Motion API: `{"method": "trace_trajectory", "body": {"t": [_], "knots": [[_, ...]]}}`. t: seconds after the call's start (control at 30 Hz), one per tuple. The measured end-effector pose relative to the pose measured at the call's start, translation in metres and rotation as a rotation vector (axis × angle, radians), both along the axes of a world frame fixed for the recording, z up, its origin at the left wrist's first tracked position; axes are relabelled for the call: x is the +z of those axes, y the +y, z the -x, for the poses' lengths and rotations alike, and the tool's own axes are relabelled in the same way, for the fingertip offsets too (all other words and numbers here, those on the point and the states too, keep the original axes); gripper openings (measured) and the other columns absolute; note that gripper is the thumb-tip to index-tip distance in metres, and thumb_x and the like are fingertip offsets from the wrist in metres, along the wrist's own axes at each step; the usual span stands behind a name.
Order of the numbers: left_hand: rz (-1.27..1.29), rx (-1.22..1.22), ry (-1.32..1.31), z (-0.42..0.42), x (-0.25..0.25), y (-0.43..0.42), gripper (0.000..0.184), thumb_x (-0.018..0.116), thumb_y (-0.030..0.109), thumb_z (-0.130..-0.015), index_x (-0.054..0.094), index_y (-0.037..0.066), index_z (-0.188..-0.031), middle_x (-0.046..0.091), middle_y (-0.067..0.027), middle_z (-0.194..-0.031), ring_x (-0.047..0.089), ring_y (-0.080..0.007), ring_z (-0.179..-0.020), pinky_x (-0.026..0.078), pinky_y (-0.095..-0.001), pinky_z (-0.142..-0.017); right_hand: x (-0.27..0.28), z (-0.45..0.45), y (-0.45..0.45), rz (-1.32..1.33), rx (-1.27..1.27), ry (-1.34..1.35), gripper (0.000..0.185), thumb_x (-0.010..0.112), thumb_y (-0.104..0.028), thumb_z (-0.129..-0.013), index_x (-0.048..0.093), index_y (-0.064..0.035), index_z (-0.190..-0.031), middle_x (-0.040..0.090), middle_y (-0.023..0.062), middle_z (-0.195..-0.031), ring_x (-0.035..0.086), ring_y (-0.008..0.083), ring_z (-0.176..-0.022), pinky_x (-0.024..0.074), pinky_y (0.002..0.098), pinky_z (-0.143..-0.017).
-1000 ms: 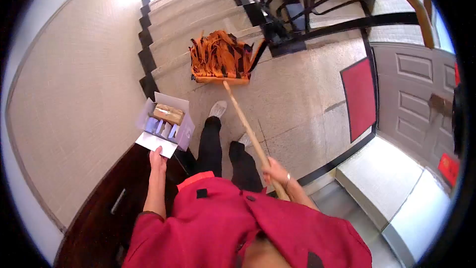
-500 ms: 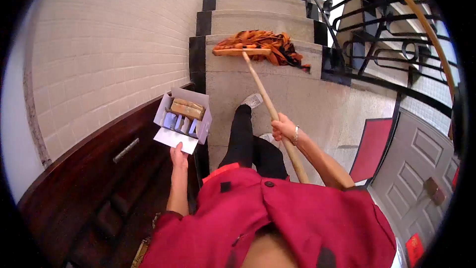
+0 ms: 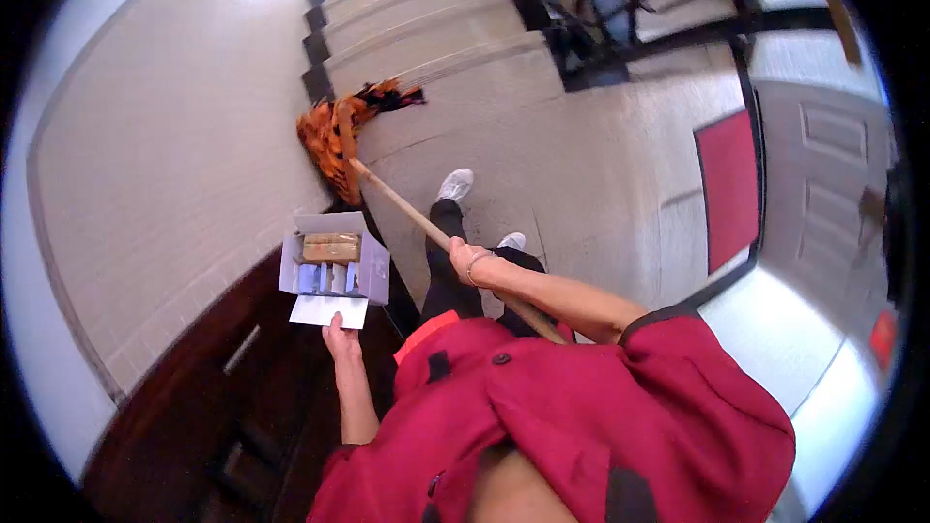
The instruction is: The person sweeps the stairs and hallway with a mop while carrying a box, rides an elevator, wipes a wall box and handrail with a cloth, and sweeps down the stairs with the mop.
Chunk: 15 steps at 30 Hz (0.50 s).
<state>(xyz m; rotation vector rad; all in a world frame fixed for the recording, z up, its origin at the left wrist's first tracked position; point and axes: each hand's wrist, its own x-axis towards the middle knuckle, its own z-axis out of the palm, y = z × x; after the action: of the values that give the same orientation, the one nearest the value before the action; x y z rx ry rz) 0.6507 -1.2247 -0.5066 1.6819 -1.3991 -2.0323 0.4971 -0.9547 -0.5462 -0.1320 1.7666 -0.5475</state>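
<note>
Stair landing (image 3: 601, 184), orange mop (image 3: 329, 140) shifted left beside the wall (image 3: 174, 155)

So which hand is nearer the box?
Left: the left hand holds the box by its flap; the right hand grips the mop handle, right of the box.

Box (image 3: 375, 271) left; mat (image 3: 731, 192) right; stairs (image 3: 417, 12) ahead

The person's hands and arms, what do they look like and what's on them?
The left hand and right hand are bare. A thin band circles the right wrist. Short, dark red sleeves with dark edges leave the forearms uncovered.
</note>
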Motion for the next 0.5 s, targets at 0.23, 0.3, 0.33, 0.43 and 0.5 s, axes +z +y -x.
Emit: {"method": "trace_trajectory", "body": {"t": [0.23, 0.3, 0.33, 0.43, 0.5], "knots": [[0.050, -0.224, -0.008, 0.009, -0.001, -0.022, 0.037, 0.043, 0.002, -0.076, 0.037, -0.002, -0.112, 0.049, -0.0134, -0.101, 0.052, -0.0265, -0.089, 0.046, -0.0399, -0.074, 0.021, -0.092, 0.096, 0.041, -0.224, 0.021, 0.033, 0.043, -0.007, -0.072, 0.036, 0.0032, -0.103, 0.055, 0.0223, -0.091, 0.056, 0.0331, -0.084, 0.0454, 0.0409, -0.066], [0.041, -0.308, 0.011, 0.010, 0.001, -0.027, 0.036, 0.043, 0.002, -0.076, 0.037, -0.003, -0.112, 0.049, -0.0131, -0.101, 0.052, -0.0263, -0.089, 0.046, -0.0396, -0.073, 0.011, -0.156, 0.114, 0.023, -0.358, 0.027, 0.035, 0.043, -0.007, -0.070, 0.036, 0.0037, -0.102, 0.054, 0.0243, -0.091, 0.054, 0.0335, -0.088, 0.0442, 0.0415, -0.069], [0.018, -0.320, 0.031, 0.011, -0.003, -0.032, 0.035, 0.043, 0.002, -0.075, 0.039, -0.002, -0.110, 0.049, -0.0128, -0.101, 0.052, -0.0260, -0.089, 0.047, -0.0389, -0.072, 0.008, -0.191, 0.120, 0.006, -0.399, 0.039, 0.037, 0.044, -0.007, -0.069, 0.035, 0.0038, -0.103, 0.053, 0.0256, -0.092, 0.054, 0.0340, -0.089, 0.0435, 0.0419, -0.071], [-0.013, -0.415, 0.027, 0.018, 0.010, -0.034, 0.036, 0.044, 0.001, -0.075, 0.038, -0.002, -0.110, 0.048, -0.0129, -0.101, 0.052, -0.0269, -0.090, 0.046, -0.0393, -0.073, 0.071, -0.262, 0.139, -0.073, -0.610, -0.025, 0.042, 0.045, -0.009, -0.066, 0.034, 0.0041, -0.104, 0.052, 0.0265, -0.093, 0.054, 0.0350, -0.086, 0.0426, 0.0414, -0.071], [-0.101, -0.464, 0.079, 0.024, 0.016, -0.038, 0.036, 0.045, 0.002, -0.075, 0.039, -0.002, -0.110, 0.049, -0.0124, -0.101, 0.051, -0.0266, -0.090, 0.046, -0.0398, -0.073, 0.087, -0.316, 0.151, -0.180, -0.765, -0.082, 0.039, 0.045, -0.009, -0.066, 0.034, 0.0021, -0.102, 0.050, 0.0206, -0.080, 0.053, 0.0301, -0.072, 0.0429, 0.0387, -0.061]]}}
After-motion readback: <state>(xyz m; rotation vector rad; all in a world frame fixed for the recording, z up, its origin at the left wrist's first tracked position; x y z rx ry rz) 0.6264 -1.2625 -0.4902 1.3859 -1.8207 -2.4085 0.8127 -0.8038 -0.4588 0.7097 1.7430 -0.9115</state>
